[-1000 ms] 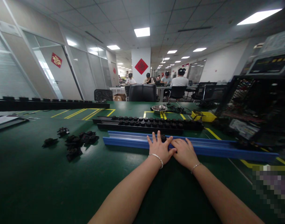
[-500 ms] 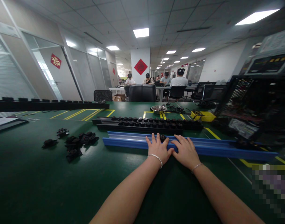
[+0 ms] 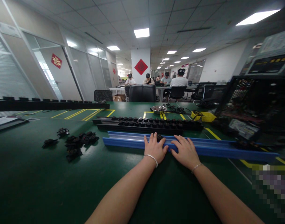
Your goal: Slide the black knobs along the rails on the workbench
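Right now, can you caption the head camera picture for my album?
Left hand and right hand at a blue rail, a small black part beside the left.

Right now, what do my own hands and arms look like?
The left hand is ungloved, with a silvery bracelet at its wrist; the right hand is ungloved too, with a slimmer silvery bracelet. Both forearms are bare, with no sleeves in view.
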{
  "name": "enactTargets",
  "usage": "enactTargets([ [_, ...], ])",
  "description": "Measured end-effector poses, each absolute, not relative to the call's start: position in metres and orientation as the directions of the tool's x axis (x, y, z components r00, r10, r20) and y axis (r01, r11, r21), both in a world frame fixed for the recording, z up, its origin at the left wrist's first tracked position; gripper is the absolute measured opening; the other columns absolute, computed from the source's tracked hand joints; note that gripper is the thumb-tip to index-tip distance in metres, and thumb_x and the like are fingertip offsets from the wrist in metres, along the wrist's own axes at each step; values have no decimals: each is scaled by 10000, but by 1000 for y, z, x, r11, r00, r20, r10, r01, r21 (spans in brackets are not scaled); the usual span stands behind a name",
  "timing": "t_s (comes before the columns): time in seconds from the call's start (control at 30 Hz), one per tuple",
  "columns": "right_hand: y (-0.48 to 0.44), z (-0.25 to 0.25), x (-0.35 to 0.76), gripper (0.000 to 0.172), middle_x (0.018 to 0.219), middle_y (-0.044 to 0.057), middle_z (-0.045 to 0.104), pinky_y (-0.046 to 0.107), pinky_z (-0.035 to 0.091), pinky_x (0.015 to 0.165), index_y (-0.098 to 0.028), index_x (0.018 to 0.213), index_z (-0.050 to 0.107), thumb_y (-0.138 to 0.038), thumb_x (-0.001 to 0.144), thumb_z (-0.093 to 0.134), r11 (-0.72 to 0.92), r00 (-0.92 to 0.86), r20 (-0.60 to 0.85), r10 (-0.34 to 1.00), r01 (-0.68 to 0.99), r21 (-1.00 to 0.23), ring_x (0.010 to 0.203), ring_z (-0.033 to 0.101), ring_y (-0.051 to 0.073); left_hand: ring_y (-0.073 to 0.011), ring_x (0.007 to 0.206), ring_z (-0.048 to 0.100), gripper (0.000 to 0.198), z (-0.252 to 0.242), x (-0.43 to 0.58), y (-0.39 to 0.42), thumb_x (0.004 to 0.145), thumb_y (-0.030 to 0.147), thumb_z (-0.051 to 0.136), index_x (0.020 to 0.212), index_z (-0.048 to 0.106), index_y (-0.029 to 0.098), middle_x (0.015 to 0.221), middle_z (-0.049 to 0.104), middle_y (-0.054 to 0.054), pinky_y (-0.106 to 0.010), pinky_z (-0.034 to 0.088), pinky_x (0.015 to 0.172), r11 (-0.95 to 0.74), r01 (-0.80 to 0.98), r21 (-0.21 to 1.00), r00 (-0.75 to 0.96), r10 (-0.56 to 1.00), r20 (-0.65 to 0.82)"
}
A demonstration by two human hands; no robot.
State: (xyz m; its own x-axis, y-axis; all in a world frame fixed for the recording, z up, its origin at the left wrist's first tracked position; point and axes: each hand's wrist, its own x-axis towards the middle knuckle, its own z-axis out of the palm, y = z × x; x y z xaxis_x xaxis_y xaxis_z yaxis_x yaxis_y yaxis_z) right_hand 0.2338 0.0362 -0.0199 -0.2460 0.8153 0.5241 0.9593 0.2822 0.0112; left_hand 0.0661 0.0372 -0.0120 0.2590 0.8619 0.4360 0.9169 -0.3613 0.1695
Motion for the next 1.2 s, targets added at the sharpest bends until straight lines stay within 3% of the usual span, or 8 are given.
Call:
enactTargets([
  [0.47, 36, -20, 234, 296, 1313, 68, 511, 481, 237, 1042, -246, 1019, 626, -337, 771, 491, 269, -241, 523, 818, 963, 22, 1235, 409, 263, -307, 1318, 311, 438, -9, 48, 38, 903, 508, 286, 1230, 532, 353, 1401, 421, -97, -628, 126, 1052, -332, 933, 141, 237, 858, 455],
  [0.67, 37, -22, 234, 300, 1324, 72, 506, 479, 231, 1047, -245, 1024, 630, -330, 766, 503, 264, -240, 519, 820, 964, 28, 1239, 410, 265, -339, 1327, 287, 478, -11, 51, 35, 861, 591, 316, 1261, 498, 403, 1405, 422, -63, -617, 125, 1058, -263, 949, 171, 167, 886, 432],
  [1.2, 36, -19, 233, 301, 1324, 77, 507, 498, 230, 1048, -243, 1023, 630, -351, 778, 492, 258, -238, 501, 832, 966, 31, 1238, 416, 270, -265, 1339, 292, 398, -11, 35, 39, 915, 467, 300, 1197, 567, 384, 1344, 498, -75, -586, 144, 1069, -242, 952, 186, 123, 862, 492],
])
